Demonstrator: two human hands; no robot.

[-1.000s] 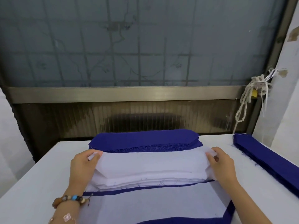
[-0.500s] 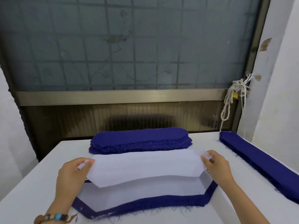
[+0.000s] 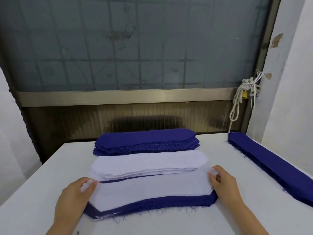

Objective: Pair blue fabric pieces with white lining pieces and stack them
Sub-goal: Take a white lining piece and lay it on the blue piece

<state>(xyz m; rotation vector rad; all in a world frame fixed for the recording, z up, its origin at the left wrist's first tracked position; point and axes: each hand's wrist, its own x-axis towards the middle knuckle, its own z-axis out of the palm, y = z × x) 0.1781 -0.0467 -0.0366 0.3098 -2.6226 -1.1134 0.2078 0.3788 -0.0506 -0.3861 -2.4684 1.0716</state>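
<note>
Head view: white lining piece (image 3: 152, 189) is pinched at both ends by left hand (image 3: 74, 199) and right hand (image 3: 223, 184). Long axis runs left-right, laid on blue piece (image 3: 160, 203), equally near both hands.

a small garment workshop, a cutting or sewing room. a plain white table (image 3: 42, 184) carries cut cloth in bulk: a blue stack (image 3: 145, 139) of many same-shaped panels with frayed edges, a white stack (image 3: 149, 161) of lining cut to much the same outline just in front of it, and a strip stack (image 3: 271, 167) of long blue pieces along the right edge. nearest, a white piece (image 3: 152, 187) lies on a blue pile (image 3: 152, 204) with loose threads. the room is bare and worn: a frosted window (image 3: 135, 48) with a grid behind, a rope (image 3: 237, 102) knotted at its frame, a chipped wall (image 3: 291, 82).
</note>
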